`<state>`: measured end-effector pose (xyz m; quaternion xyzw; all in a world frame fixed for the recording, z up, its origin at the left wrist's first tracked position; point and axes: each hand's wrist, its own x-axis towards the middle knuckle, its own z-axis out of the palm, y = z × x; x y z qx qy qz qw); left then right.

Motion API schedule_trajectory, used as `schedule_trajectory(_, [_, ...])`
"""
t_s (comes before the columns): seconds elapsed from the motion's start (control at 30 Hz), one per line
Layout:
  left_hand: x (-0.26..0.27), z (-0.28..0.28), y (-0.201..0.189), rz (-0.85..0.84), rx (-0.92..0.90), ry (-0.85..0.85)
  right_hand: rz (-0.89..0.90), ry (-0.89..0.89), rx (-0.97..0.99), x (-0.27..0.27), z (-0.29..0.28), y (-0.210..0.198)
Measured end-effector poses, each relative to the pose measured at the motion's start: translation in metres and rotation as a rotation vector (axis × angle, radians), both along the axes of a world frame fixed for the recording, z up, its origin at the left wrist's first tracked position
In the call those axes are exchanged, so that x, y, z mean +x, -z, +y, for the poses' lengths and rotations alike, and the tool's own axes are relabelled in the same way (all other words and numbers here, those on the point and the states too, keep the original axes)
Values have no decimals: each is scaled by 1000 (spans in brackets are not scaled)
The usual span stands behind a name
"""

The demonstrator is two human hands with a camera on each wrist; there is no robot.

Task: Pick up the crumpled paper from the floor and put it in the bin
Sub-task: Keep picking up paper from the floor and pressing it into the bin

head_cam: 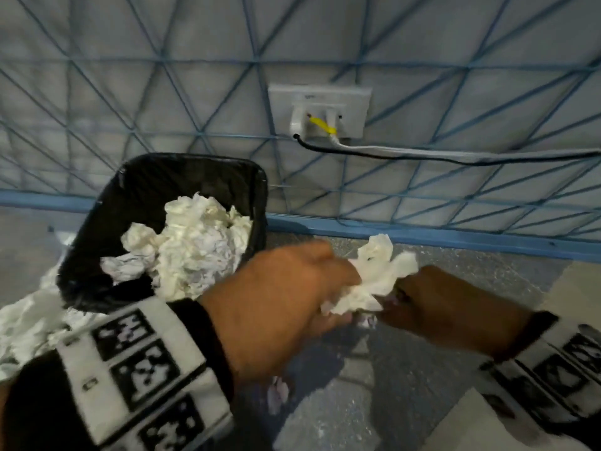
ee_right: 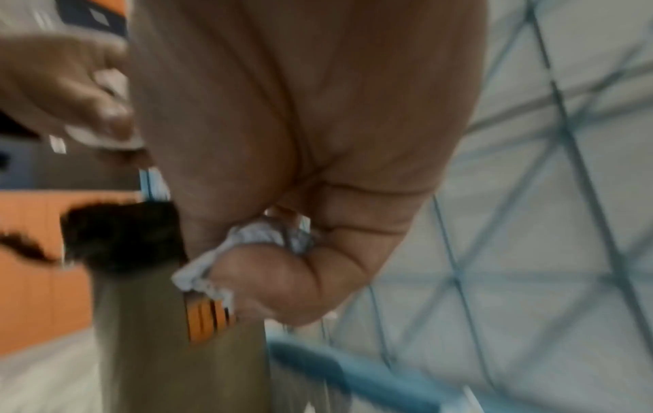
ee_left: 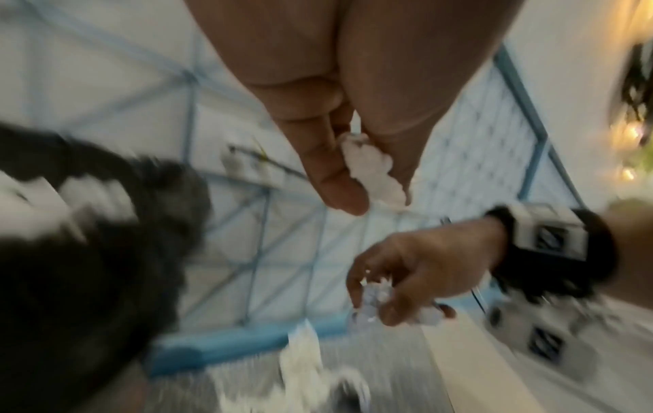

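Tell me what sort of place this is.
Probably an indoor room, maybe an office corner: a wall socket with cables plugged in, a lined bin of crumpled paper, and a blue skirting board along a speckled floor.

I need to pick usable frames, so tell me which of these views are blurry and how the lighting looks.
Head view: sharpest, though both hands and the paper are slightly smeared; dim, even light, bin readable. Left wrist view: heavy motion blur on the bin and floor, bright glare at the right edge. Right wrist view: soft throughout, only the hand with paper recognisable.
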<state>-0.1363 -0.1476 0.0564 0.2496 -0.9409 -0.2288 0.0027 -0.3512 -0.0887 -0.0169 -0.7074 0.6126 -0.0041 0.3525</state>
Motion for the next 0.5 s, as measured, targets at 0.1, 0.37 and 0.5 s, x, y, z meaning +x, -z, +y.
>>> schedule_trajectory(0.1, [40,-26,-45,166,-264,-160,-233,125,-192,25,-11,-64])
schedule_trajectory(0.37, [122,-94,-31,-150,-261,-724,-165,161,-596,143,-103,-92])
schedule_trajectory(0.5, [129,-101,3,-408,-143,-579,208,-10,-374,176,-121,-75])
